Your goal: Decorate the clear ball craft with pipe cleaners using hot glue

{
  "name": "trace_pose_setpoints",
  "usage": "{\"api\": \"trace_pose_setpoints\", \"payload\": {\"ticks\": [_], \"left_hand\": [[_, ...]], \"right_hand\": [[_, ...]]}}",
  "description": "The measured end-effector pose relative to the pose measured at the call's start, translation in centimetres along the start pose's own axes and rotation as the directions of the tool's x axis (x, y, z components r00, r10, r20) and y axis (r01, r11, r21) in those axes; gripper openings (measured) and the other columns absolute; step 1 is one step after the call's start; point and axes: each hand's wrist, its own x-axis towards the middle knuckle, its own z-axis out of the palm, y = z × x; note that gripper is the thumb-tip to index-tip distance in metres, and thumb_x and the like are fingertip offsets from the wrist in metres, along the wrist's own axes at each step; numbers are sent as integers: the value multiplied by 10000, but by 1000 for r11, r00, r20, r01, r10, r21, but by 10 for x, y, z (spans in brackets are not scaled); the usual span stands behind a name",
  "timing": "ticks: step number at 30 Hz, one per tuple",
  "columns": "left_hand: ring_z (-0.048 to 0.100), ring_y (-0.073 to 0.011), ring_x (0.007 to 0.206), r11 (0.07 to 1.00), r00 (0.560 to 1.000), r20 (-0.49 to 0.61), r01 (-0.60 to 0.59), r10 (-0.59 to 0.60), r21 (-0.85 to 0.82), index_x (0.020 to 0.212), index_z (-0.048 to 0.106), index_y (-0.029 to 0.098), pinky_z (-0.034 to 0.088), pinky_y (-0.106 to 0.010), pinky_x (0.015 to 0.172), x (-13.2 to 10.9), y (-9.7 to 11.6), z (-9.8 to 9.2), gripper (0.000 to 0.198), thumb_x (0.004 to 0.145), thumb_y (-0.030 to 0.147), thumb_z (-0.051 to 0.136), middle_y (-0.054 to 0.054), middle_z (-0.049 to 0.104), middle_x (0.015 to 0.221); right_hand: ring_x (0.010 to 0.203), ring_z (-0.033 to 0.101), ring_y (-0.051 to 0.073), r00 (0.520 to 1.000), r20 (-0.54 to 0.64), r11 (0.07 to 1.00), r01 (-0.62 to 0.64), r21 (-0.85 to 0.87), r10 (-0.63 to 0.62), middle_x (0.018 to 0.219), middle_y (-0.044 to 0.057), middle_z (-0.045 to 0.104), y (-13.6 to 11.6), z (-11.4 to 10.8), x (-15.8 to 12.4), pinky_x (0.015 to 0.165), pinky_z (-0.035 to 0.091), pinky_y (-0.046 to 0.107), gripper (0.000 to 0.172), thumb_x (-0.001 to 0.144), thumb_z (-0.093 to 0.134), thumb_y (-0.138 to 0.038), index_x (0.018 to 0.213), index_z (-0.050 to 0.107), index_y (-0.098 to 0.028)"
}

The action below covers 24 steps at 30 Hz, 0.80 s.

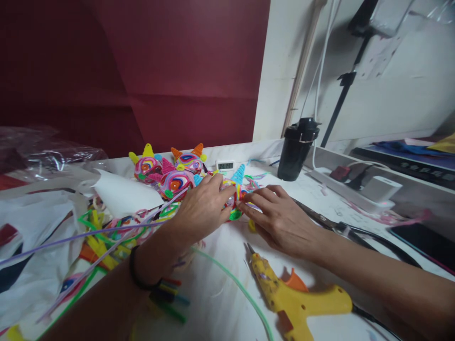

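My left hand (204, 203) is closed with its fingers on a colourful pipe-cleaner animal head (239, 176) with a light blue horn. From the other side my right hand (275, 218) pinches the same head, which is largely hidden by my fingers. Several finished-looking pipe-cleaner heads (177, 182) with pink, yellow and orange horns sit just behind my left hand. Long purple pipe cleaners (106, 231) stretch left from near my left wrist. Below my right hand lies a yellow glue gun (284, 293) with an orange trigger, its nozzle toward the hands.
A pair of long-handled scissors or pliers (341, 229) lies under my right forearm. Beyond are a small digital clock (225, 166), a black tumbler (297, 149) and a power strip (350, 189). Loose pipe cleaners (95, 255), a white paper sheet (124, 194) and plastic bags (39, 246) crowd the left.
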Motion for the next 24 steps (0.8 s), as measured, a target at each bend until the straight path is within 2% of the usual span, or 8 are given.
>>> {"api": "trace_pose_setpoints", "payload": {"ticks": [12,19,24], "left_hand": [[517,-235,997,999,1000,7,7,-6,-51,1219,589,187,465,-379,871,0,-4,2,350,872,200,546,-86,526,1032],[523,-238,1003,996,1000,2,21,-21,-92,1242,587,185,475,-399,887,0,-4,0,374,870,202,551,-95,530,1053],[528,-240,996,997,999,19,41,-40,-60,1253,588,185,483,-393,873,0,1,-2,392,862,185,563,-102,542,1053]], "right_hand": [[1090,489,314,996,-12,994,85,-68,-86,1182,132,624,14,-3,8,877,363,493,273,924,479,-155,1145,638,-149],[1140,485,300,994,73,995,74,59,-78,1242,129,600,25,-8,16,889,339,469,306,844,574,-153,1138,652,-178],[1086,492,295,992,98,994,68,89,-77,1168,121,611,32,-10,13,865,328,453,354,825,583,-140,1163,656,-218]]}}
